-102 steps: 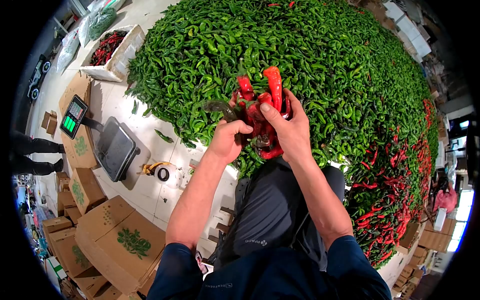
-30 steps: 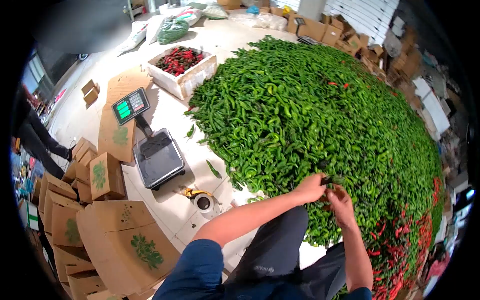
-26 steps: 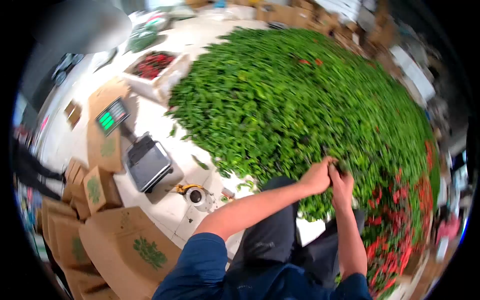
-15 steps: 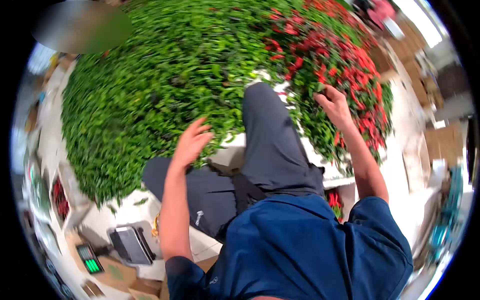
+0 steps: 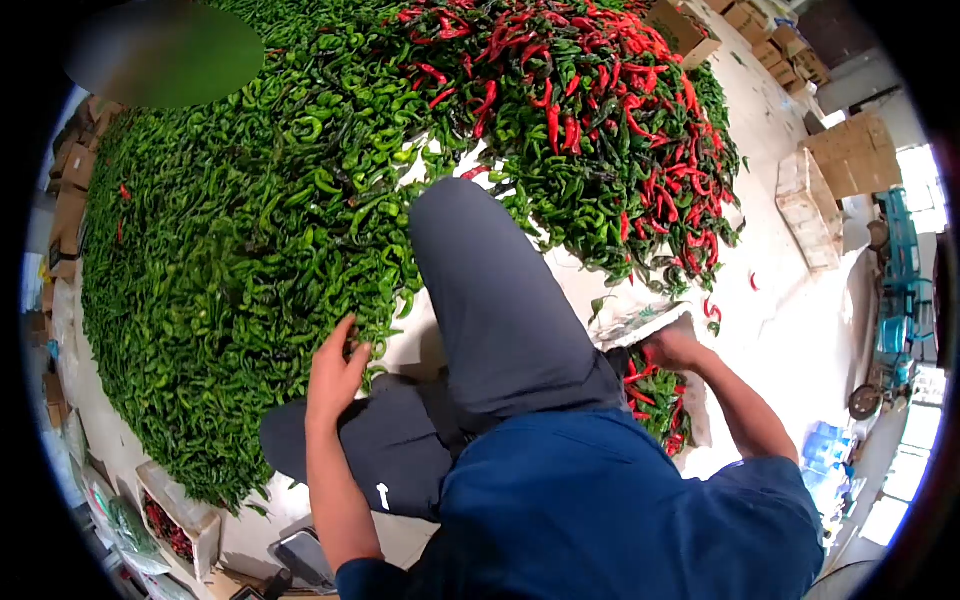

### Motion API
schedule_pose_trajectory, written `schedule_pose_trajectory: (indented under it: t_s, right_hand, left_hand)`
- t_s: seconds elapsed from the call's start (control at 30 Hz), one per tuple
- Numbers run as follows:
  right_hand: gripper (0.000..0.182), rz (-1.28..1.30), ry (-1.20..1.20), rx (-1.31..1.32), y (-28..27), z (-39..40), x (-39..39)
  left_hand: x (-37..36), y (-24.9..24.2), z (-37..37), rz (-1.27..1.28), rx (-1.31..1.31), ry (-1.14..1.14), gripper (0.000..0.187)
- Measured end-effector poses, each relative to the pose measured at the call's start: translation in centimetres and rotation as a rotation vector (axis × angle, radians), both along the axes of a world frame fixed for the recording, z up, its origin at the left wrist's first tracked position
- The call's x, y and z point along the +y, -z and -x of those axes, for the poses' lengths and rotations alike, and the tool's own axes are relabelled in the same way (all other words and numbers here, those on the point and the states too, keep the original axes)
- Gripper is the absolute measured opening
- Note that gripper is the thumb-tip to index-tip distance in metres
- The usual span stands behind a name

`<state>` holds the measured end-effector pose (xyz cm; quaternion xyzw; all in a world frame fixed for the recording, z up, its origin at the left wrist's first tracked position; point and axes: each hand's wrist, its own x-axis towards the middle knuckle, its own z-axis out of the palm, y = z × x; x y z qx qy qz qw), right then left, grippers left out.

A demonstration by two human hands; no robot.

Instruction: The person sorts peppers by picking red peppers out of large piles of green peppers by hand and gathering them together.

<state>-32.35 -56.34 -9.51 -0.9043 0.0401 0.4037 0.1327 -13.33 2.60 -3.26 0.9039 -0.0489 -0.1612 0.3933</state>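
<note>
My left hand (image 5: 338, 372) hovers over my bent leg at the near edge of a big heap of green peppers (image 5: 230, 240). Its fingers are apart and hold nothing. Down beside my right thigh, my right hand (image 5: 676, 345) is at the rim of a white foam box (image 5: 640, 322), over the red and green peppers (image 5: 658, 402) in it. Those fingers point down into the box and are partly hidden, so their grip does not show. Ahead of my raised knee lie red peppers (image 5: 640, 110) mixed with green ones.
A foam box (image 5: 205, 535) with dark red peppers stands at lower left, near a scale (image 5: 303, 555). On the right are a long pale box (image 5: 808, 210), a cardboard box (image 5: 852, 155) and a teal metal frame (image 5: 900, 260). Loose red peppers (image 5: 711, 311) dot the white floor.
My right hand has come back from the red pepper heap down to the foam box beside my thigh. My left hand has drawn down and left, nearer my leg. The view has turned rightward.
</note>
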Motion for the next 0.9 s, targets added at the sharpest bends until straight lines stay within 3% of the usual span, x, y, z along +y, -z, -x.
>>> schedule_pose_trajectory:
  t_s: [0.03, 0.1, 0.13, 0.2, 0.23, 0.47, 0.53, 0.6, 0.63, 0.73, 0.8, 0.9]
  right_hand:
    - [0.032, -0.008, 0.045, 0.005, -2.5, -4.9, 3.4]
    - [0.035, -0.114, -0.002, -0.189, 0.3, -12.2, 6.3]
    - [0.036, -0.152, -0.02, -0.348, 2.6, -15.7, 7.4]
    - [0.031, -0.109, -0.11, -0.373, 7.0, -24.2, 10.5]
    - [0.029, -0.241, -0.16, -0.511, 10.1, -27.9, 11.3]
    - [0.028, 0.067, -0.473, -0.817, 24.2, -48.4, 17.5]
    - [0.029, 0.15, -0.553, -0.675, 25.7, -50.5, 18.4]
    - [0.029, 0.217, -0.649, -0.556, 25.0, -51.0, 19.1]
    - [0.024, 0.114, -0.616, -0.65, 26.4, -50.5, 18.9]
    - [0.023, -0.299, -0.467, -0.74, 26.4, -47.5, 19.3]
    - [0.024, -0.495, -0.186, -0.586, 24.4, -44.9, 19.9]
    - [0.029, -0.48, 0.037, -0.585, 24.5, -42.5, 20.3]
  left_hand:
    - [-0.4, -0.4, -0.4, 0.005, 0.031, -0.004, 0.05]
    - [-0.5, -0.2, -1.0, -0.002, 0.053, 0.012, 0.05]
    - [-0.5, 0.2, -1.5, -0.031, 0.046, 0.027, 0.05]
    - [-0.3, 0.8, -2.4, -0.058, 0.108, 0.046, 0.049]
    - [-0.6, 0.4, -2.9, -0.086, 0.154, 0.047, 0.05]
    - [-1.3, 2.3, -4.7, -0.209, 0.305, -0.025, 0.051]
    - [-2.1, 2.5, -5.5, -0.177, 0.42, -0.132, 0.053]
    - [-2.1, 3.3, -6.0, -0.21, 0.436, -0.103, 0.052]
    - [-2.1, 3.6, -6.1, -0.22, 0.435, -0.089, 0.052]
    - [-2.9, 3.9, -7.2, -0.214, 0.47, -0.056, 0.05]
    - [-3.7, 3.8, -7.9, -0.187, 0.523, -0.078, 0.05]
    - [-3.7, 4.5, -7.8, -0.157, 0.516, -0.051, 0.049]
